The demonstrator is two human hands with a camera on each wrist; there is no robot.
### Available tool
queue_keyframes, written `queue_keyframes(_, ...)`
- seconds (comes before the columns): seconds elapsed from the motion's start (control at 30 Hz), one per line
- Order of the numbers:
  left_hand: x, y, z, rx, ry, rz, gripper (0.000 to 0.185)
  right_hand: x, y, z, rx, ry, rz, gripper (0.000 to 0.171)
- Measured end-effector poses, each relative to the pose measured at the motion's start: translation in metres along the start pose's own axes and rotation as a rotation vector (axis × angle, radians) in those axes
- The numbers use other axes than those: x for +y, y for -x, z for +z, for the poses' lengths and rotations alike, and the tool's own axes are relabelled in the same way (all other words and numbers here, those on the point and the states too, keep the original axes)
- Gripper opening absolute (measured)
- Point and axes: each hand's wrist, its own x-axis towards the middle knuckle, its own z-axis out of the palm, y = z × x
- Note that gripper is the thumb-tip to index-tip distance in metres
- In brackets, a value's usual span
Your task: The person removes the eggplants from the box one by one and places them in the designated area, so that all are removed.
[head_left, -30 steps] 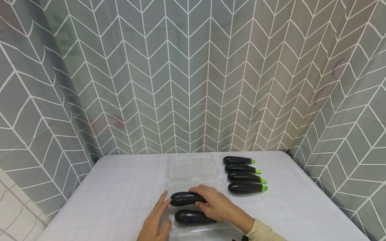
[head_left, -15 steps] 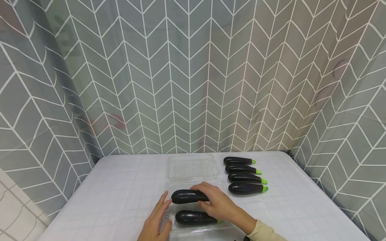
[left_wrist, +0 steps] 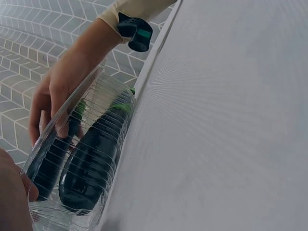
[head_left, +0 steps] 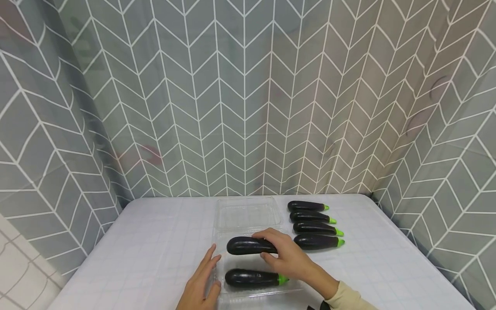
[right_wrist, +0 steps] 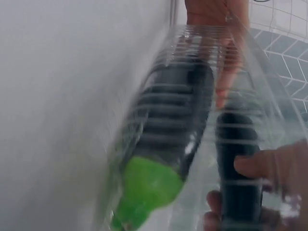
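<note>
My right hand (head_left: 284,254) grips a dark eggplant (head_left: 245,245) over the clear plastic clamshell container (head_left: 258,294); its stem end is hidden under the hand. A second eggplant (head_left: 252,278) with a green stem cap lies in the near part of the container. At the container's left end, my left hand (head_left: 200,280) rests with fingers stretched and thumb spread. From the left wrist, the right hand's fingers (left_wrist: 58,103) reach over the ribbed container wall (left_wrist: 101,144). In the right wrist view, the thumb (right_wrist: 255,165) presses on the held eggplant (right_wrist: 237,154).
Several more eggplants (head_left: 315,242) lie in a column to the right of the container, green ends pointing right. The container's open lid (head_left: 248,215) lies flat at the back. A white cloth covers the table (head_left: 155,249); a patterned curtain (head_left: 244,107) hangs behind.
The right hand has moved the held eggplant back and to the right, away from the left fingertips. More of the near eggplant's green cap shows. The left hand has stayed in place.
</note>
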Motion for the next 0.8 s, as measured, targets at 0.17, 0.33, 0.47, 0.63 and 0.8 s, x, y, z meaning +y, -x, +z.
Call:
queue_keyframes(0.17,0.003,-0.001,-0.002,-0.095,0.051,-0.143,0.056,0.002,0.004,-0.009,0.045,0.013,-0.008,0.044)
queue_keyframes(0.33,0.007,-0.003,-0.005,-0.193,0.100,-0.304,0.053,0.003,0.008,-0.018,0.055,-0.001,0.016,0.044)
queue_keyframes(0.47,0.007,-0.003,-0.005,-0.200,0.105,-0.322,0.054,0.003,0.011,-0.024,0.055,-0.007,0.041,0.045)
queue_keyframes(0.63,0.007,-0.002,-0.004,-0.174,0.112,-0.310,0.055,0.003,0.016,-0.031,0.073,0.015,0.037,0.046)
queue_keyframes(0.8,0.007,-0.002,-0.004,-0.176,0.116,-0.314,0.054,0.004,0.023,-0.039,0.083,0.036,0.049,0.048)
